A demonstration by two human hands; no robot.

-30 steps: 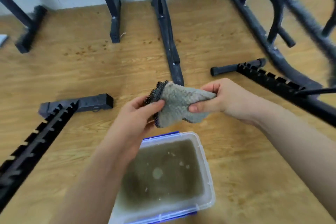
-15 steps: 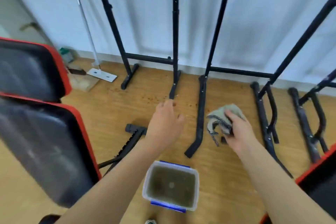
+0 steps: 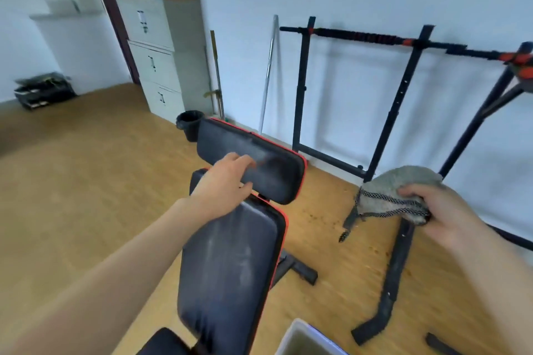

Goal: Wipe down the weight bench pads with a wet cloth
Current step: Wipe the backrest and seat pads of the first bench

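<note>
A black weight bench with red trim stands in the middle; its long back pad [image 3: 230,268] looks dusty and streaked. Above it sits the head pad [image 3: 274,164]. My left hand [image 3: 223,187] reaches over the lower edge of the head pad, fingers curved onto its surface. My right hand [image 3: 444,210] holds a bunched grey cloth [image 3: 401,190] with a black mesh edge, out to the right of the bench, above the floor. A dark strap dangles from the cloth.
A clear tub of murky water [image 3: 308,340] sits on the wooden floor at the bottom edge. A black rack frame [image 3: 398,253] stands right, against the white wall. Grey filing cabinets [image 3: 161,57] and a black bin [image 3: 190,124] stand behind the bench.
The view swung up and left from the tub to the bench. My left hand let go of the cloth and reached to the head pad. My right hand kept the cloth.
</note>
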